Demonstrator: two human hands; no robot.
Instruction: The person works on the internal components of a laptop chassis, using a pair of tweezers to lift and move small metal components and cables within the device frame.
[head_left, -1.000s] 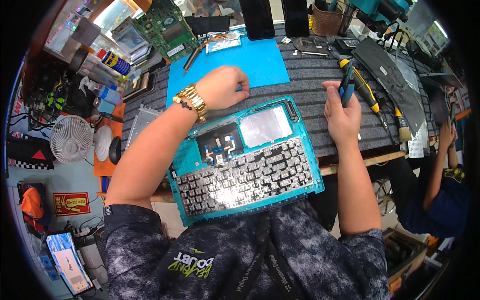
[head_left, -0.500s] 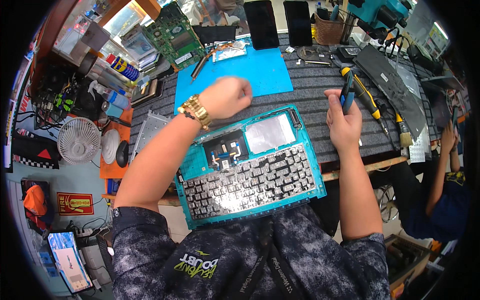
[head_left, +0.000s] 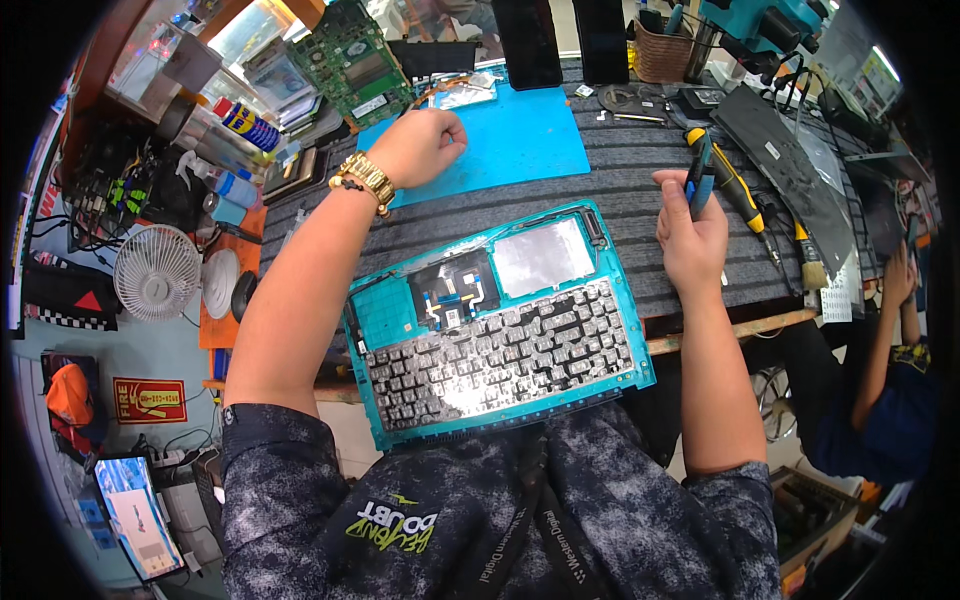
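A teal laptop top case (head_left: 500, 325) lies face down on the grey ribbed mat, showing the keyboard's back, a silver foil patch and a small board with flex cables. My left hand (head_left: 418, 145), with a gold bracelet at the wrist, is closed into a fist at the left edge of the blue work mat (head_left: 510, 135), beyond the case; I cannot tell whether it holds anything small. My right hand (head_left: 690, 235) rests on the grey mat right of the case, gripping a blue-handled screwdriver (head_left: 700, 180) upright.
A green circuit board (head_left: 352, 62), spray cans (head_left: 245, 125) and a small white fan (head_left: 157, 272) sit at the left. A yellow-black screwdriver (head_left: 735, 190), a brush (head_left: 806, 258) and a dark keyboard panel (head_left: 785, 170) lie at the right. Another person's arm (head_left: 890, 330) is at the far right.
My left hand has moved away from the teal case, up and onto the blue mat's edge. My right hand has stayed beside the case with the screwdriver.
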